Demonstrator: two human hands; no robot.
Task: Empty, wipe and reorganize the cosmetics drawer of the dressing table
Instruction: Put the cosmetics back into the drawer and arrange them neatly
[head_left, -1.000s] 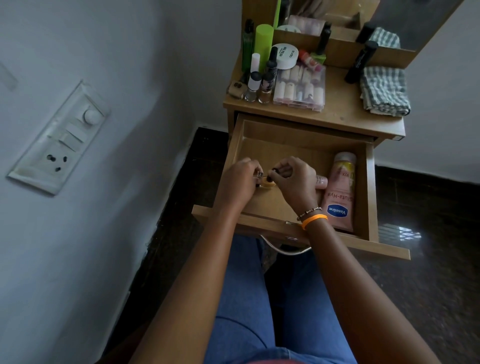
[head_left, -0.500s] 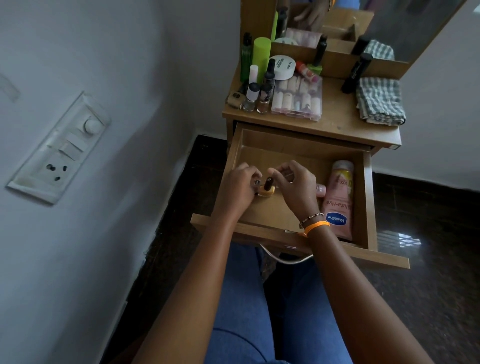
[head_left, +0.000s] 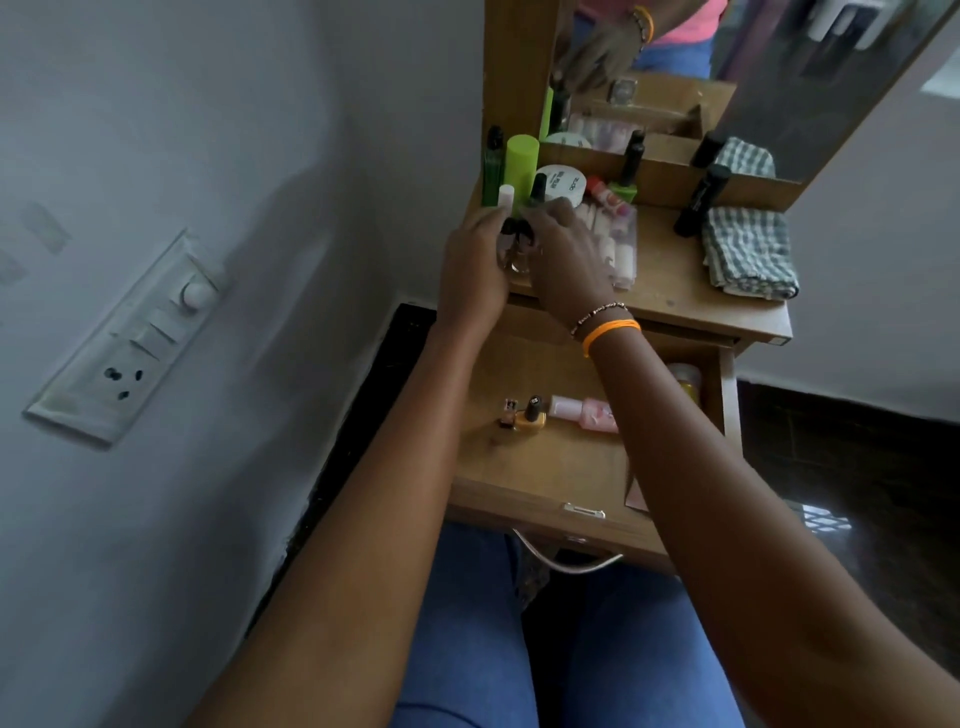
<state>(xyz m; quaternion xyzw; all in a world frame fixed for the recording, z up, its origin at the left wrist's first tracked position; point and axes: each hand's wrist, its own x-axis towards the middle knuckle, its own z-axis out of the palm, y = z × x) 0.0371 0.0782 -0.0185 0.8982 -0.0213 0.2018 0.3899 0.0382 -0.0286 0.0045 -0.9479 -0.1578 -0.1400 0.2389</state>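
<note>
Both hands, left (head_left: 475, 260) and right (head_left: 563, 254), crowd small glass nail-polish bottles (head_left: 517, 249) at the wooden counter's (head_left: 670, 291) left edge; can't tell the fingers' grip. Checked folded cloth (head_left: 748, 254) sits near the right edge.

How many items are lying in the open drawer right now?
4 visible: small bottle, yellow nail polish, pink bottle, lotion tube at right. The right arm may hide more.

Home bedroom, dressing table (head_left: 675, 306) (mirror (head_left: 779, 78) above), cosmetics

walls: white, switchboard (head_left: 124, 338) | floor (head_left: 857, 452): dark, glossy | mirror (head_left: 779, 78)
</note>
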